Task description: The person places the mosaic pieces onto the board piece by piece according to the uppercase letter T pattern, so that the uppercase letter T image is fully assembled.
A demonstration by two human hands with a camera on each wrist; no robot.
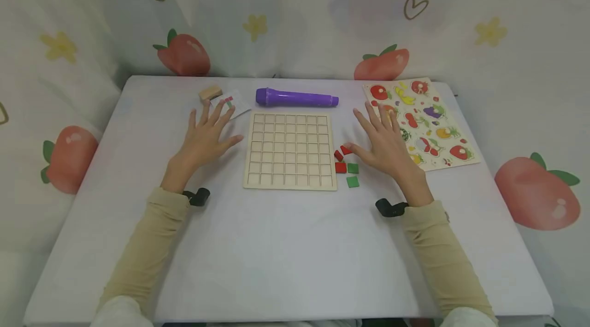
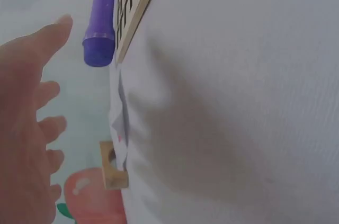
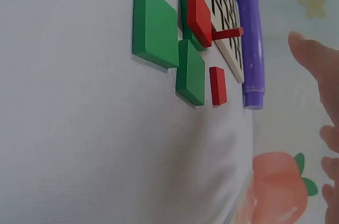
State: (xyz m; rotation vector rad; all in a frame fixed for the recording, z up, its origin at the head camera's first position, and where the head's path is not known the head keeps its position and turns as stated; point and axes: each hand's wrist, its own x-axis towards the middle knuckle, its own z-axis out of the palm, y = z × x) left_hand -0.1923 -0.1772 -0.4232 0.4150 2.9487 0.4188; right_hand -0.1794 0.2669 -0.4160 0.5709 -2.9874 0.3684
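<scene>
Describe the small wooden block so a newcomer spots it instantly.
On the white table, find the square grid board near the middle. Just off its far left corner is a white card; the block sits at the card's far-left end. Unlike the thin card and flat board, it is chunky, with a rounded recess visible in the left wrist view.

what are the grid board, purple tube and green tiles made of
Grid board: probably matte wood, from its pale tan colour. Purple tube: likely smooth plastic, by its saturated colour. Green tiles: matte painted wood or plastic; even colour fits either.
</scene>
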